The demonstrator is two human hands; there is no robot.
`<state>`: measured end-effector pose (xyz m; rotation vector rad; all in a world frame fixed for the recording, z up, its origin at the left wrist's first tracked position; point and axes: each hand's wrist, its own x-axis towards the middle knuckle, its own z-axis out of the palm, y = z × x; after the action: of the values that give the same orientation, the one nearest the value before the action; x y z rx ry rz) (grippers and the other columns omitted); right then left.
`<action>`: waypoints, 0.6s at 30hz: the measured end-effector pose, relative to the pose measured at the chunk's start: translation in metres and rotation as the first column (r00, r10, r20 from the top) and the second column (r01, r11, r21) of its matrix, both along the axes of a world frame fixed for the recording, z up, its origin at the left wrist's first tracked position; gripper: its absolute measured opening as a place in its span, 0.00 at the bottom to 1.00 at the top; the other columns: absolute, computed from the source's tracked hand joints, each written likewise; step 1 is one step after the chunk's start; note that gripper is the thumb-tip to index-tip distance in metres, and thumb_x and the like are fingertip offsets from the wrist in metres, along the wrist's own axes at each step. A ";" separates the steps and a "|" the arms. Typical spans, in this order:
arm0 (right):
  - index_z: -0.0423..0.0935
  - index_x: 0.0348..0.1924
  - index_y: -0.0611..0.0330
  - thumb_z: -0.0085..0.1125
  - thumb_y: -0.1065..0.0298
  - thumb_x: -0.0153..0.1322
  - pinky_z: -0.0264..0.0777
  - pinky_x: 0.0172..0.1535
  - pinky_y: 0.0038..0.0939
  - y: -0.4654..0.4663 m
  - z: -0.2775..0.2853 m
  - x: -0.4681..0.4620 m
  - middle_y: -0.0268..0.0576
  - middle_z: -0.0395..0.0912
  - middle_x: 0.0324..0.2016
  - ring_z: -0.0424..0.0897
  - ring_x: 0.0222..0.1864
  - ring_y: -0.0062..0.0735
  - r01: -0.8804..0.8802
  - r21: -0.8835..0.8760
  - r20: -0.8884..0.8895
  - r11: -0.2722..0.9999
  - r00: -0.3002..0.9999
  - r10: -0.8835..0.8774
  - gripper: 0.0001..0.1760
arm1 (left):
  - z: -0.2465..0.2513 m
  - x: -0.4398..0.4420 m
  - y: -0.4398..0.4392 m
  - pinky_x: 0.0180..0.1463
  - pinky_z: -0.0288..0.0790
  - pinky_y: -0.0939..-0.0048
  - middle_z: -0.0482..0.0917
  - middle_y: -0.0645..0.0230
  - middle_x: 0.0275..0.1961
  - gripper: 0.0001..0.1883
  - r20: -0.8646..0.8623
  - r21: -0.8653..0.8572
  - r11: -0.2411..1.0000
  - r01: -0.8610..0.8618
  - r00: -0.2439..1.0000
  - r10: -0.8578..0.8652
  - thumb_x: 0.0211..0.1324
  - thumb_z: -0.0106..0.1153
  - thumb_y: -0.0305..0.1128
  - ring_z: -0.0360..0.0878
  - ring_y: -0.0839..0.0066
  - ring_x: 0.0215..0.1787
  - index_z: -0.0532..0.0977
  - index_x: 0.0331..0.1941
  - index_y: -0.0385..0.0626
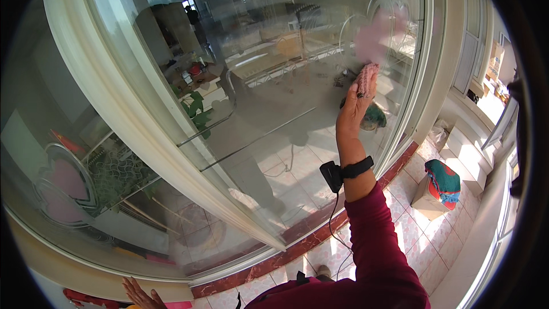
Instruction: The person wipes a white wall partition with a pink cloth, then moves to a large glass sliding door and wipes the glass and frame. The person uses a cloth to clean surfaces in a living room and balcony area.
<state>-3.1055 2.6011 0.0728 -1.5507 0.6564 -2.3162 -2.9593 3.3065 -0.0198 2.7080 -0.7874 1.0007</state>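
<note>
A large glass pane [274,146] in a pale frame stands before me, with reflections across it. My right hand [358,98] presses a pink textured cloth [368,78] against the glass, at the right part of the pane. Heart-shaped decoration [381,30] shows on the glass just above the cloth. A black strap with a small device and a cable is on my right wrist. At the bottom left, my left hand [141,295] is held with its fingers apart beside the lower frame, holding nothing that I can see.
A thick pale frame upright [141,124] crosses the left. Below the pane runs a dark red stone sill [268,260]. On the tiled floor at right stands a box [429,201] with a green and red knitted cloth [444,179] on top. White steps [465,159] lie beyond.
</note>
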 end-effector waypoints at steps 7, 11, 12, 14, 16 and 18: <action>0.67 0.71 0.46 0.60 0.54 0.67 0.29 0.72 0.65 0.158 -0.004 0.041 0.51 0.52 0.75 0.48 0.76 0.59 -0.233 -0.293 -0.541 0.927 0.840 0.040 0.38 | 0.008 -0.025 -0.032 0.73 0.51 0.38 0.57 0.44 0.75 0.34 0.063 -0.075 0.997 0.032 0.998 -0.028 0.72 0.47 0.49 0.51 0.40 0.77 0.56 0.74 0.42; 0.70 0.68 0.34 0.67 0.52 0.60 0.32 0.73 0.65 0.176 -0.003 0.047 0.39 0.58 0.73 0.51 0.75 0.50 -0.332 -0.456 -0.681 0.826 0.728 -0.083 0.41 | 0.014 -0.050 -0.050 0.78 0.36 0.43 0.50 0.53 0.79 0.33 -0.065 -0.104 0.978 -0.183 0.982 0.177 0.75 0.34 0.53 0.42 0.50 0.82 0.54 0.75 0.44; 0.70 0.68 0.33 0.68 0.51 0.59 0.32 0.73 0.65 0.171 0.000 0.047 0.37 0.59 0.73 0.52 0.75 0.48 -0.334 -0.482 -0.687 0.810 0.718 -0.113 0.42 | 0.016 -0.056 -0.054 0.78 0.36 0.43 0.50 0.52 0.79 0.33 -0.069 -0.111 0.974 -0.199 0.979 0.192 0.75 0.34 0.53 0.42 0.50 0.82 0.54 0.75 0.44; 0.70 0.67 0.31 0.69 0.51 0.58 0.34 0.73 0.64 0.156 0.009 0.045 0.32 0.60 0.72 0.53 0.75 0.43 -0.328 -0.566 -0.660 0.756 0.730 -0.178 0.43 | 0.019 -0.063 -0.061 0.78 0.36 0.44 0.50 0.52 0.79 0.34 -0.070 -0.154 0.969 -0.195 0.980 0.186 0.75 0.34 0.53 0.41 0.51 0.82 0.54 0.75 0.44; 0.70 0.67 0.31 0.69 0.51 0.58 0.34 0.72 0.64 0.138 0.023 0.039 0.32 0.60 0.72 0.53 0.75 0.43 -0.341 -0.596 -0.671 0.727 0.709 -0.217 0.42 | 0.020 -0.069 -0.067 0.79 0.35 0.46 0.50 0.53 0.79 0.34 -0.087 -0.178 0.960 -0.218 0.975 0.206 0.75 0.34 0.53 0.41 0.51 0.82 0.54 0.75 0.43; 0.70 0.67 0.32 0.68 0.53 0.60 0.34 0.73 0.62 0.120 0.042 0.030 0.33 0.59 0.73 0.53 0.75 0.44 -0.322 -0.628 -0.651 0.708 0.715 -0.253 0.41 | 0.021 -0.074 -0.073 0.79 0.34 0.46 0.50 0.53 0.79 0.34 -0.080 -0.206 0.957 -0.207 0.978 0.194 0.75 0.35 0.52 0.41 0.51 0.82 0.54 0.75 0.43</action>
<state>-3.0758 2.7209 0.1148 -2.8413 -0.2546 -1.9518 -3.0335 3.2335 0.0010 2.6538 -0.3749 0.9756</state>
